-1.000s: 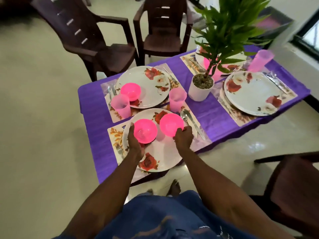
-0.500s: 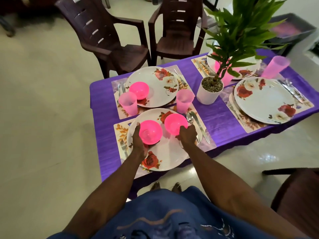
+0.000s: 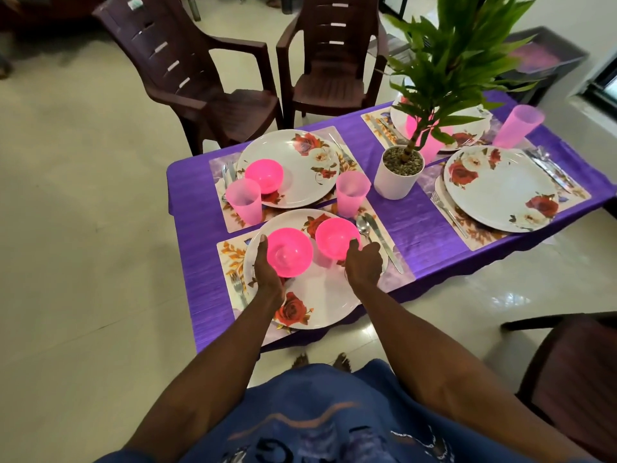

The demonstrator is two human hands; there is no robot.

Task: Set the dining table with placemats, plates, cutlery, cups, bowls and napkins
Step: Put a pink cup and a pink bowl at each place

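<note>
A rectangular surface draped in a purple cloth [image 3: 417, 235] carries four floral rectangular placemats [image 3: 230, 259], two toward each end, and a white cylindrical plant pot [image 3: 397, 178] at its middle.

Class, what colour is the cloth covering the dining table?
The tablecloth is purple, seen clearly in the head view.

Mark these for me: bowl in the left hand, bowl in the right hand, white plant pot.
Left-hand bowl [image 3: 289, 251], head view, inside of the bowl.
Right-hand bowl [image 3: 335, 237], head view, inside of the bowl.
White plant pot [image 3: 395, 185], head view, front wall below the gravel.
</note>
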